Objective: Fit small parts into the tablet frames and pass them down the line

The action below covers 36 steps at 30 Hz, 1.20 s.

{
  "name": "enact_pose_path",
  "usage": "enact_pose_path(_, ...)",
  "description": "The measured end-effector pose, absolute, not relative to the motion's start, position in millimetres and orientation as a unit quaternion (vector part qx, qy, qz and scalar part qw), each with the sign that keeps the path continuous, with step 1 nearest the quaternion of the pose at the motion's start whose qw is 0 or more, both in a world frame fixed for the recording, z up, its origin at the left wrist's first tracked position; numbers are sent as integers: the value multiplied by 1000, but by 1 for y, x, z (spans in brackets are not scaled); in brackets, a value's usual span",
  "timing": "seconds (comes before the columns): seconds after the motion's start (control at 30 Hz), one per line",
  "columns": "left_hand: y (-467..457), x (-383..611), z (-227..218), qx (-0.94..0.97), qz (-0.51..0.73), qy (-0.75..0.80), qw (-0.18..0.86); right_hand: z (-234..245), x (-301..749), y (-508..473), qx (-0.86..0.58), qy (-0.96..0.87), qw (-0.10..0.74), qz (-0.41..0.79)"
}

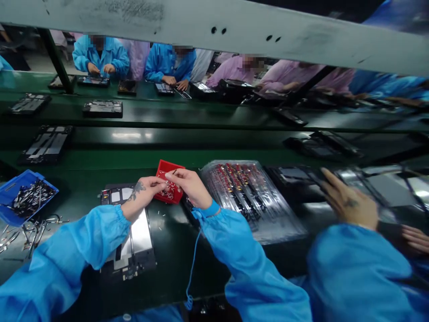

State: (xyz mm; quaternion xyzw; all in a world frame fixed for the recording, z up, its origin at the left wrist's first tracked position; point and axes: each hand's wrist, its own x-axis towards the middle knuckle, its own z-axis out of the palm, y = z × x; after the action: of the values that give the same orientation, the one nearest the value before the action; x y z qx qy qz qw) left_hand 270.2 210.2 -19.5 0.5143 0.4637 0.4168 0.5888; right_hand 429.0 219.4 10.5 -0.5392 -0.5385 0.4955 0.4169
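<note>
My left hand (145, 190) and my right hand (189, 188) meet in front of a red plastic tray (170, 194) holding small white pieces. My right thumb and forefinger pinch a thin dark pin (174, 171) above the tray's rim. My left fingertips reach toward the right hand, and I cannot tell whether they hold anything. Under my left forearm lies a dark tablet housing (134, 241) with white panels. A few tiny white pieces (161, 219) are scattered beside it. A blue wrist strap (209, 209) circles my right wrist, with its cord hanging down.
A co-worker's hand (348, 201) in a blue sleeve (355, 264) works at the right, beside a plastic-wrapped stack of red-and-black parts (248, 197). A blue bin (28, 197) holds metal parts. Housings lie along the green conveyor belts (214, 143), beneath a grey overhead beam (214, 31).
</note>
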Motion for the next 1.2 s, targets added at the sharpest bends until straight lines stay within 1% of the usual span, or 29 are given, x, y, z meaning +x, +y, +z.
enact_pose_path(0.07, 215, 274, -23, 523, 419, 478, 568, 5, 430, 215, -575, -591, 457, 334)
enact_pose_path(0.1, 217, 275, -24, 528, 419, 485, 557, 2, 430, 212, -580, -629, 463, 232)
enact_pose_path(0.13, 219, 276, -24, 537, 417, 493, 543, -1, 431, 208, -571, -673, 452, 132)
enact_pose_path(0.2, 220, 275, -23, 564, 406, 505, 512, -8, 431, 200, -518, -761, 390, -26)
enact_pose_path(0.23, 220, 275, -22, 581, 398, 511, 493, -11, 432, 197, -486, -795, 355, -79)
enact_pose_path(0.33, 216, 272, -17, 641, 368, 522, 426, -19, 433, 195, -433, -843, 274, -165)
enact_pose_path(0.43, 212, 270, -13, 696, 328, 518, 373, -22, 433, 198, -416, -865, 223, -171)
enact_pose_path(0.5, 211, 269, -13, 723, 304, 509, 353, -22, 433, 201, -414, -872, 211, -154)
enact_pose_path(0.63, 214, 267, -14, 737, 280, 511, 343, -19, 435, 207, -449, -851, 234, -137)
enact_pose_path(0.73, 219, 264, -14, 719, 280, 527, 356, -17, 438, 208, -496, -814, 275, -130)
enact_pose_path(0.8, 221, 262, -14, 708, 282, 533, 367, -16, 438, 205, -500, -806, 299, -104)
enact_pose_path(0.87, 221, 262, -14, 706, 286, 532, 370, -17, 434, 202, -481, -823, 291, -78)
enact_pose_path(1.0, 217, 262, -14, 717, 293, 518, 363, -21, 427, 197, -467, -853, 228, -43)
enact_pose_path(1.1, 215, 261, -13, 716, 297, 512, 371, -23, 430, 202, -503, -830, 243, -4)
enact_pose_path(1.17, 215, 260, -13, 703, 303, 516, 385, -23, 434, 207, -547, -792, 272, 16)
enact_pose_path(1.2, 216, 259, -13, 694, 307, 518, 394, -23, 437, 211, -575, -763, 290, 52)
